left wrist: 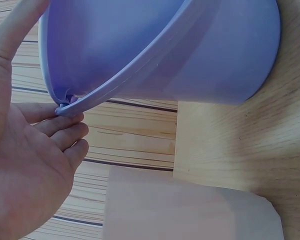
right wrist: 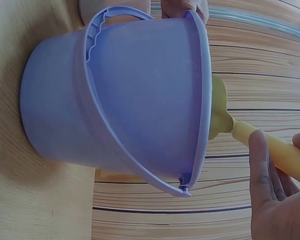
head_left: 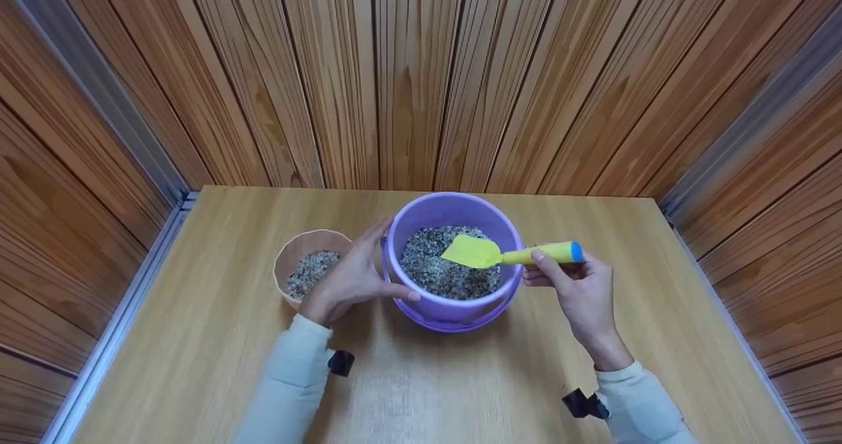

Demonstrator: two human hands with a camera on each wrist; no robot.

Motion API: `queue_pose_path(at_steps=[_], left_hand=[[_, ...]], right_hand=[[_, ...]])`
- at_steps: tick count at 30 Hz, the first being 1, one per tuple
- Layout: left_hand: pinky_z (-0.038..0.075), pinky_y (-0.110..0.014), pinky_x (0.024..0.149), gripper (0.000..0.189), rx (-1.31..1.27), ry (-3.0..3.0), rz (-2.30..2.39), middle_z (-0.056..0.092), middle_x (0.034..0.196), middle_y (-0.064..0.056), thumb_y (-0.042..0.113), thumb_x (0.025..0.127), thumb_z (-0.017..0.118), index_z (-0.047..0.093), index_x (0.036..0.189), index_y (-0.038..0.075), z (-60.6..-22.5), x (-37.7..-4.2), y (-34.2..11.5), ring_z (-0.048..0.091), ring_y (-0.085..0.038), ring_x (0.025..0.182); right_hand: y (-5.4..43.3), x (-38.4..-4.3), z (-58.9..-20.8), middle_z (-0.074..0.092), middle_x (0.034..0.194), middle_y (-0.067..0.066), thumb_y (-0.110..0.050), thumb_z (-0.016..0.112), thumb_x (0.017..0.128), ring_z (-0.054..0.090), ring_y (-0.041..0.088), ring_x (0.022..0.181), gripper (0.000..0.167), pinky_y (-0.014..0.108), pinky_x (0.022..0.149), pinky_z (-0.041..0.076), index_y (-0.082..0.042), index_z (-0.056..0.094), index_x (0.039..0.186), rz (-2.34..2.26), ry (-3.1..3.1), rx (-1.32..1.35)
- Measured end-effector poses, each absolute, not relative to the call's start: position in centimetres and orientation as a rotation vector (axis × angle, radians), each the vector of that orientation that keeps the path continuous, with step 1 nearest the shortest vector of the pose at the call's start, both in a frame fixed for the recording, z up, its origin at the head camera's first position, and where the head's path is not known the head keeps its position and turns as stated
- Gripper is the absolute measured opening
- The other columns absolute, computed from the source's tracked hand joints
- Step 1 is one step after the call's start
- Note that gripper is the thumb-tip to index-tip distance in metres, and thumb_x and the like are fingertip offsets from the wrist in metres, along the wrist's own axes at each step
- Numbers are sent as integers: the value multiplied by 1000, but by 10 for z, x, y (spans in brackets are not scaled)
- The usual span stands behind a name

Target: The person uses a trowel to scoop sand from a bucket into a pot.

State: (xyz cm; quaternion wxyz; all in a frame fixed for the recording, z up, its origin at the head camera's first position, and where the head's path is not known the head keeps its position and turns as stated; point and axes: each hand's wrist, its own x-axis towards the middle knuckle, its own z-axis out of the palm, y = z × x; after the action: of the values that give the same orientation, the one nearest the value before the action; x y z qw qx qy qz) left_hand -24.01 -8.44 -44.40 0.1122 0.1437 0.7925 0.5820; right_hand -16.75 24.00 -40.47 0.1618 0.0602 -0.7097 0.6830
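Note:
A purple bucket (head_left: 454, 312) stands on the table, partly filled with grey-brown gravel (head_left: 427, 274). My left hand (head_left: 358, 273) grips the bucket's left side, thumb on the near rim and fingers by the handle joint (left wrist: 65, 106). Between thumb and fingers, my right hand (head_left: 585, 293) holds a toy shovel by its yellow handle (head_left: 543, 254) with a blue end. The shovel's yellow-green blade (head_left: 472, 252) overlaps the gravel in the head view; in the right wrist view, it stands above the rim (right wrist: 206, 100).
Left of the bucket, partly behind my left hand, stands a peach-coloured pot (head_left: 284, 260) with gravel in it. The purple bucket handle (right wrist: 107, 122) hangs down on the near side. Wood-panelled walls (head_left: 421, 75) enclose the wooden table (head_left: 427, 391) at the back and sides.

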Motion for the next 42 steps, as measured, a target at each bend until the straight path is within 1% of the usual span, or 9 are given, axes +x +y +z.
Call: queue_pose_path(at_steps=[5, 10, 18, 23, 25, 33, 38, 40, 42], left_hand=[[7, -52, 124, 139, 428, 2320, 1716, 28, 164, 1, 40, 46, 104, 27, 162, 23, -445, -240, -84, 19, -22, 152], [8, -52, 124, 141, 431, 2368, 1669, 27, 165, -3, 44, 46, 103, 26, 162, 19, -445, -241, -84, 20, -23, 152], [9, -53, 123, 141, 424, 2371, 1659, 26, 166, -3, 46, 46, 102, 26, 162, 22, -445, -240, -85, 20, -24, 152], [10, -54, 123, 140, 427, 2374, 1648, 24, 166, -5, 44, 47, 103, 26, 162, 21, -445, -239, -85, 19, -27, 152], [10, -53, 123, 139, 424, 2368, 1652, 26, 166, -3, 43, 47, 103, 26, 162, 23, -445, -239, -85, 20, -25, 152], [9, -52, 124, 138, 435, 2358, 1669, 29, 164, 0, 45, 48, 102, 26, 162, 24, -445, -240, -85, 21, -22, 151], [10, -50, 124, 140, 444, 2376, 1664, 25, 166, -4, 43, 48, 103, 25, 162, 20, -446, -240, -84, 18, -23, 153], [11, -50, 124, 141, 441, 2380, 1659, 23, 167, -5, 43, 48, 103, 24, 162, 18, -446, -240, -85, 17, -24, 153], [11, -50, 124, 140, 426, 2386, 1647, 22, 167, -4, 45, 49, 102, 25, 162, 19, -446, -239, -85, 17, -25, 153]], right_hand=[[238, -172, -405, 72, 90, 25, -3, 72, 94, 74, 27, 72, 18, 40, 68, 62, 8, 71, 107, 1900, -2060, 129], [237, -177, -404, 71, 86, 27, -5, 74, 93, 73, 25, 68, 15, 37, 66, 62, 7, 73, 103, 1858, -2069, 137], [238, -185, -402, 71, 81, 17, -9, 76, 92, 69, 22, 66, 12, 31, 62, 62, 1, 77, 100, 1723, -2125, 146], [238, -189, -403, 69, 76, 16, -9, 78, 90, 66, 19, 63, 11, 27, 58, 60, -1, 78, 98, 1696, -2124, 160], [238, -190, -403, 68, 75, 15, -9, 79, 89, 65, 19, 61, 11, 27, 57, 59, -1, 78, 97, 1694, -2123, 160], [239, -192, -404, 67, 74, 14, -12, 80, 89, 64, 19, 62, 11, 27, 57, 59, -3, 78, 96, 1675, -2164, 165], [236, -193, -406, 68, 73, 14, -9, 80, 88, 66, 23, 61, 9, 29, 57, 60, -1, 78, 93, 1645, -2228, 125], [234, -193, -408, 69, 75, 14, -7, 79, 88, 66, 25, 63, 10, 31, 57, 60, 1, 78, 95, 1625, -2267, 100], [233, -193, -409, 70, 77, 14, -5, 79, 89, 67, 26, 65, 11, 32, 59, 61, 2, 77, 97, 1612, -2296, 85]])
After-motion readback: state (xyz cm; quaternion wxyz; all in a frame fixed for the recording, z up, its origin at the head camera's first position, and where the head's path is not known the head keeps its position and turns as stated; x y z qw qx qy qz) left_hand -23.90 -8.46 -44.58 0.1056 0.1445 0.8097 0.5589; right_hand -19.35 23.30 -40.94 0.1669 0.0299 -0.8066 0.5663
